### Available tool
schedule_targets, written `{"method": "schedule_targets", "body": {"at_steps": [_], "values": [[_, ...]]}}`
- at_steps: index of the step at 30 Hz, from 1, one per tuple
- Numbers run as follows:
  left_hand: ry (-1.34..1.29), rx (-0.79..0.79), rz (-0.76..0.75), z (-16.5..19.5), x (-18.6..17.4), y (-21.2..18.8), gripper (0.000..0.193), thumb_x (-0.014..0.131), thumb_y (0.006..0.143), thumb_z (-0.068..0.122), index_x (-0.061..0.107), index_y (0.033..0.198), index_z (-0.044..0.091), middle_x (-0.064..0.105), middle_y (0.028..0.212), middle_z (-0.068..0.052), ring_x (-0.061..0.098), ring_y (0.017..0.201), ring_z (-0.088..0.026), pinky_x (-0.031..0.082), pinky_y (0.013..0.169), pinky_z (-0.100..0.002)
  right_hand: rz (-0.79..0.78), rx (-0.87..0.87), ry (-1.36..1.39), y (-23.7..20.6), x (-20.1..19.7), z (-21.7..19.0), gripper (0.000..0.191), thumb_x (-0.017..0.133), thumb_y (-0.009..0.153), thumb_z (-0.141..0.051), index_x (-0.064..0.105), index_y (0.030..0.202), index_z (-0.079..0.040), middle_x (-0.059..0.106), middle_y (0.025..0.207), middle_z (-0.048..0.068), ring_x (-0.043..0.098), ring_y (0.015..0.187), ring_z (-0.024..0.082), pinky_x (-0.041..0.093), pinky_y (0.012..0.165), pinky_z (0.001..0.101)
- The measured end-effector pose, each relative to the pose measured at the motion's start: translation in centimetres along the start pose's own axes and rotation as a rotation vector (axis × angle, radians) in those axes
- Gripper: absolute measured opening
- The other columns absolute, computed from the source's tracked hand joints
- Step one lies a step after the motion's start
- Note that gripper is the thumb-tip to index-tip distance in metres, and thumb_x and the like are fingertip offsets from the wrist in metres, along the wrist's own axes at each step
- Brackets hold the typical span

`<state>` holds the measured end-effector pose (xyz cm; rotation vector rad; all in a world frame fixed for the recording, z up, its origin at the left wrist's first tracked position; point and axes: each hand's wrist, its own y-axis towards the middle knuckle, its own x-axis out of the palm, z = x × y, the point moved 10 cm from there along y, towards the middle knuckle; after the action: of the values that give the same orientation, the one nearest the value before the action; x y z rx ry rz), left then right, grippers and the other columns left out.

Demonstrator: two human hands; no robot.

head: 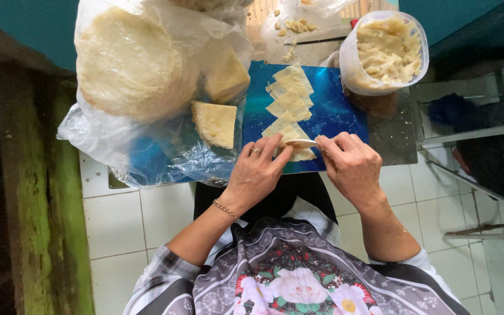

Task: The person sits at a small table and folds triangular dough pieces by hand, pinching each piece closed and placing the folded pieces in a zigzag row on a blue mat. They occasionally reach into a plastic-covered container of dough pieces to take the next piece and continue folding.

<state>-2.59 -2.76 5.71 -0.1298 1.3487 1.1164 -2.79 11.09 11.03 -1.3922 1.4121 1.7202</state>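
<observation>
Obs, head view, looking down at my lap board.

L hand (256, 170): fingers curled, thumb + index pinched on the near end of a thin pale wrapper piece (298, 144). Ring and a bracelet on that side. R hand (351, 166): fingers bent in, tips closed on the other end of the same piece. So both hands grip it, one per end; neither is open.

Key relation: the wrapper piece lies betw. the two hands, long axis running left-right across me, raised just above the near edge of the blue board (333, 108). Both hands about equally close; L comes in from lower left, R from the right. Under it, touching or nearly so (can't tell), sits the nearest of the cut wrappers.

Row of triangular wrappers (289, 96) runs away from me up the board centre, overlapping, i.e. perpendicular to the held piece.

Surroundings: L of the board, clear plastic bag (106, 146) w/ a round stack of wrapper sheets (129, 61) and two wedge-cut stacks (216, 122). Far R corner: bag-lined tub of pale filling (387, 49), well apart from both hands, nearer to R. Scraps at far edge. White tiled floor (118, 221) below.
</observation>
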Motion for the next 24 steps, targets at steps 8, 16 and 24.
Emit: {"method": "schedule_targets", "body": {"at_steps": [8,16,24], "values": [[-0.003,-0.014,0.026,-0.5,-0.5,-0.1,0.045,0.071,0.086,0.012,0.062,0.130,0.009,0.057,0.132,-0.014,0.060,0.113,-0.029,0.048,0.094,-0.042,-0.005,0.051,0.090,-0.2,1.3,0.9,0.014,0.076,0.092,-0.014,0.075,0.107,-0.016,0.061,0.083,0.002,0.065,0.077,0.022,0.050,0.063,0.0363],[-0.225,-0.080,0.137,-1.9,-2.1,-0.9,0.039,0.072,0.086,0.006,0.064,0.125,0.006,0.060,0.124,-0.012,0.062,0.110,-0.029,0.051,0.092,-0.041,-0.098,0.436,0.804,1.4,3.7,5.9,0.016,0.065,0.106,-0.015,0.075,0.104,-0.002,0.075,0.091,0.000,0.064,0.083,0.004,0.052,0.073,0.0246],[-0.100,-0.201,0.154,-1.8,-3.1,-2.9,0.030,0.071,0.088,0.007,0.066,0.118,0.004,0.062,0.114,-0.011,0.062,0.099,-0.029,0.049,0.085,-0.041,0.070,0.449,0.215,15.6,4.2,16.6,0.030,0.060,0.103,-0.017,0.076,0.083,-0.001,0.070,0.072,0.013,0.071,0.065,0.021,0.051,0.058,0.0360]]}}
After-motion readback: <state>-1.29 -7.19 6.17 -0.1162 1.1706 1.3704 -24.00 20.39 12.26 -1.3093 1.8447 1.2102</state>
